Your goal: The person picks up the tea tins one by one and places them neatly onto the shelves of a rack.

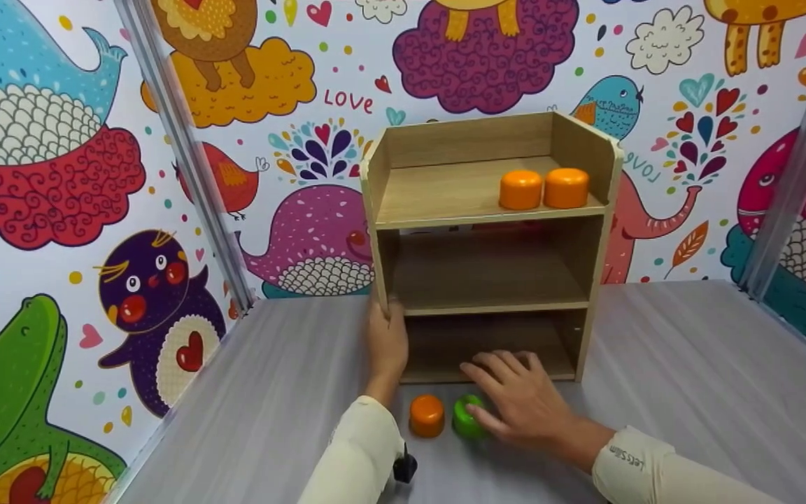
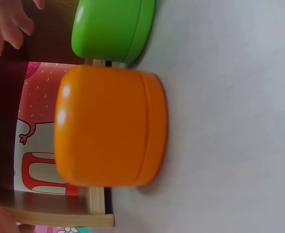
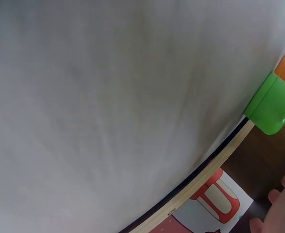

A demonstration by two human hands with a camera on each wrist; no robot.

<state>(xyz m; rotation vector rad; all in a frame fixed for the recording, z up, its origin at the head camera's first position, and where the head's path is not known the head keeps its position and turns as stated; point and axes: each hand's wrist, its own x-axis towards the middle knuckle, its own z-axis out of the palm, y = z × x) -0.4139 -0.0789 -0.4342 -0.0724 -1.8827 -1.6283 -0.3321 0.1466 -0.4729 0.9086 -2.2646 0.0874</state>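
Note:
A three-tier wooden shelf (image 1: pixel 494 308) stands on the table. At its lower left side panel, my left hand (image 1: pixel 387 339) grips the edge, fingers partly hidden behind it. My right hand (image 1: pixel 518 399) hovers in front of the bottom tier with its fingers loosely spread. Its thumb overlaps the green rounded cylinder (image 1: pixel 467 416) in the head view; whether they touch I cannot tell. Beside that sits an orange rounded cylinder (image 1: pixel 427 416), large in the left wrist view, with a seam near its base (image 2: pixel 108 126). Two more orange cylinders (image 1: pixel 520 190) stand side by side on the top tier, at the right.
The grey table (image 1: pixel 662 378) spreads out on both sides of the shelf. Behind it rises a wall (image 1: pixel 333 70) printed with cartoon animals. Metal posts (image 1: pixel 186 154) mark the wall's corners. A black object (image 1: pixel 405 467) is at my left sleeve.

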